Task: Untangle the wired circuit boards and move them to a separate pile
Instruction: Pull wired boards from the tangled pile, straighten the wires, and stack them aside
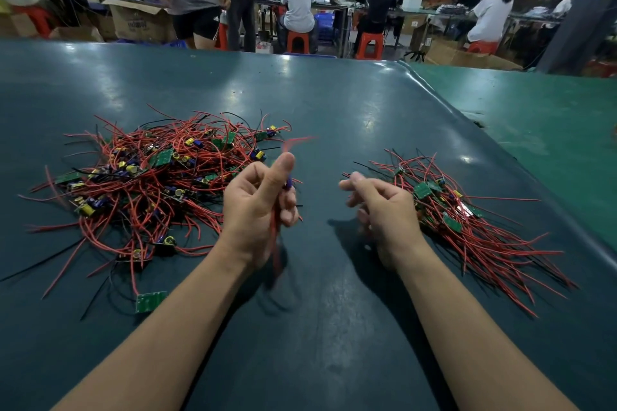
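One wired board (pixel 287 184) is pinched in the left hand (pixel 257 203), lifted clear of the tangle (pixel 147 183) so its wires hang free. Right hand (pixel 384 210), loosely curled and holding nothing, waits beside the sorted pile (pixel 467 223).

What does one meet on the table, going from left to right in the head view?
Tangled pile of wired boards → left hand, holding one wired board → right hand, holding nothing → sorted pile → table's right edge.
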A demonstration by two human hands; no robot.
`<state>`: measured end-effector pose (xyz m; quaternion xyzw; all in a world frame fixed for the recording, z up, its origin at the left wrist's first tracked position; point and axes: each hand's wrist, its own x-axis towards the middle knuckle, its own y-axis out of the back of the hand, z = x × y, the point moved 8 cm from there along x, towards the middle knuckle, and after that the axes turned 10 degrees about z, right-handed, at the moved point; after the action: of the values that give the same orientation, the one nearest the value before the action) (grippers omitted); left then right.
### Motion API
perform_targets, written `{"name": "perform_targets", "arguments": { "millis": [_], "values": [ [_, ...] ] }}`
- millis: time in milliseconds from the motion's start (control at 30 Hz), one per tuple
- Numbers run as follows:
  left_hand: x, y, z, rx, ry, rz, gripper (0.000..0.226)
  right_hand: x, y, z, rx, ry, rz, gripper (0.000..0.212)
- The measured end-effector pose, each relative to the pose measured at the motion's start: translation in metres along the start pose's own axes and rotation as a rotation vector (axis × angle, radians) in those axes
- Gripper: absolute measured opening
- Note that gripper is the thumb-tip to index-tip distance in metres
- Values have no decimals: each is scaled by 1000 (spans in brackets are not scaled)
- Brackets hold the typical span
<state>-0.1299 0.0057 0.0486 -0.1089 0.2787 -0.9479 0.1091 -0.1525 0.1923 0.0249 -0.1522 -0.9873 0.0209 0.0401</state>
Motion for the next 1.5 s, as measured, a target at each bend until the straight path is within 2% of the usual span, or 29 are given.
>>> {"name": "perform_targets", "arguments": {
  "millis": [100,167,300,400,467,567,633,733,900,967,1100,1267,1400,1500],
  "values": [
    [-2,-5,-7,117,5,-60,40,-17,-30,8,83,-147,-319,36],
    [-5,-7,-12,236,-7,-66,41,-24,-40,11,93,-168,-407,41],
    [-10,-14,-24,341,21,-152,37,-18,-37,9,188,-153,-363,32],
    [-12,-13,-37,352,181,-125,41,-14,-32,3,321,-165,-365,16],
    [-12,-12,-46,336,324,-120,39,-13,-32,1,357,-173,-367,19],
    [-15,-18,-47,389,322,-231,31,-16,-35,2,291,-152,-380,18],
    [-18,-20,-46,372,304,-245,26,-15,-33,3,262,-141,-354,16],
    [-15,-15,-42,336,246,-156,29,-9,-25,3,237,-146,-268,17],
    [-13,-12,-33,553,-7,-102,32,-16,-30,10,170,-190,-315,21],
    [-14,-12,-35,534,32,-113,35,-12,-26,7,154,-145,-263,19],
    [-16,-15,-44,358,219,-161,40,-1,-12,1,209,-67,-114,22],
    [-21,-19,-46,339,303,-267,39,14,12,-2,343,-59,98,19],
    [-25,-24,-45,300,371,-338,29,15,22,-2,385,-38,217,21],
    [-33,-26,-45,285,452,-411,30,17,33,-4,422,-27,291,22]
  ]
}}
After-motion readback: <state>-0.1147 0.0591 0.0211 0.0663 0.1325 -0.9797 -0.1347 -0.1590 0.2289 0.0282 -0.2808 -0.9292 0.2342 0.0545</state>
